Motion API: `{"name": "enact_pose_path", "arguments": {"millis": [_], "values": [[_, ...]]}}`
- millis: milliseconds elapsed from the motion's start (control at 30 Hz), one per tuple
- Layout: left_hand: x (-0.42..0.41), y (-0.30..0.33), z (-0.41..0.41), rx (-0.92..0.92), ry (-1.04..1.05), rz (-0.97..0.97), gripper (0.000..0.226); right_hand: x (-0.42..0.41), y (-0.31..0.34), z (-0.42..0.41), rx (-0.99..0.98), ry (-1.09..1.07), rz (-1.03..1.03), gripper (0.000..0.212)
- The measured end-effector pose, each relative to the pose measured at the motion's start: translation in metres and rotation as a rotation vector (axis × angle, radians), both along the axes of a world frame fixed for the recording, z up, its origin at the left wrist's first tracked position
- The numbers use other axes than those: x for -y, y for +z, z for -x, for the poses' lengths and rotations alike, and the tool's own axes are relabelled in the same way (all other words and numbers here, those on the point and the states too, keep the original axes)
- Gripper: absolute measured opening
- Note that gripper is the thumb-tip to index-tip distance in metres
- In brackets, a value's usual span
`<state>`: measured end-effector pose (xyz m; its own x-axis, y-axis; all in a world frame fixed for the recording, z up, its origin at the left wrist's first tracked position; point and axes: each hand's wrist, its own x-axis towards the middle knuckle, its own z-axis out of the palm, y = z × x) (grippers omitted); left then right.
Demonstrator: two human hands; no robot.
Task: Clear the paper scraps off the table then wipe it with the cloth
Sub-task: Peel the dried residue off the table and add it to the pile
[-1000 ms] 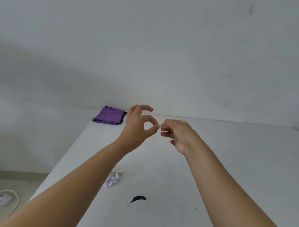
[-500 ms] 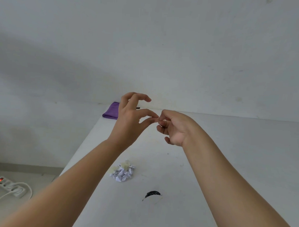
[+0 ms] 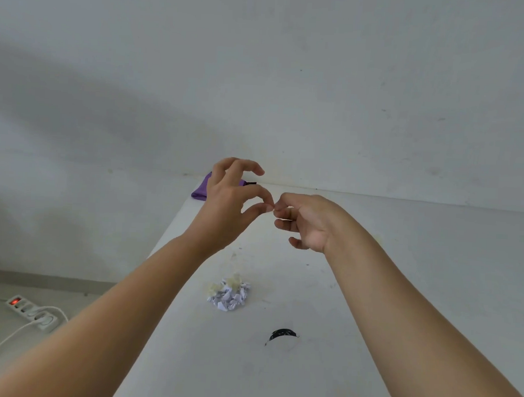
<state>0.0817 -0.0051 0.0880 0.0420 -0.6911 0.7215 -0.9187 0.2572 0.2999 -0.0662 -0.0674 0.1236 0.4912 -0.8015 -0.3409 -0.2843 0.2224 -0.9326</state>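
Note:
A small pile of white and pale yellow paper scraps [image 3: 229, 294] lies on the white table [image 3: 417, 265] below my raised hands. The folded purple cloth [image 3: 199, 192] sits at the table's far left corner, partly hidden behind my left hand [image 3: 230, 209]. That hand's thumb and forefinger pinch together right at the fingertips of my right hand [image 3: 306, 222], with a tiny pale bit between them that is too small to make out. My right hand's fingers are curled, palm towards me. Both hands hover well above the tabletop.
A black curved mark [image 3: 282, 334] shows on the table nearer to me than the pile. A white power strip [image 3: 30, 312] with a red light and cables lies on the floor at the left. A wall runs behind the table.
My view has shifted left and tilted, so the scrap pile and the power strip come further into sight. Both hands stay raised with fingertips meeting; my left hand now covers more of the cloth.

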Motion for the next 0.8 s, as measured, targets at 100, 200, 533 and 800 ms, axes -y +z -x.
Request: {"name": "enact_pose_path", "arguments": {"millis": [100,200,533,800], "values": [[-0.003,-0.004,-0.005,-0.029,0.021,-0.123,0.002,0.002,-0.006,0.001,-0.058,0.011,0.210,0.018],[-0.006,-0.007,-0.009,-0.095,0.029,-0.212,0.005,-0.001,-0.008,0.002,-0.074,0.098,0.389,0.010],[-0.016,-0.006,-0.022,-0.221,-0.019,-0.374,0.002,-0.002,-0.009,-0.016,-0.217,0.210,0.532,0.017],[-0.023,-0.011,-0.029,-0.180,0.033,-0.332,0.006,-0.005,-0.017,-0.029,-0.153,0.216,0.326,0.009]]}}
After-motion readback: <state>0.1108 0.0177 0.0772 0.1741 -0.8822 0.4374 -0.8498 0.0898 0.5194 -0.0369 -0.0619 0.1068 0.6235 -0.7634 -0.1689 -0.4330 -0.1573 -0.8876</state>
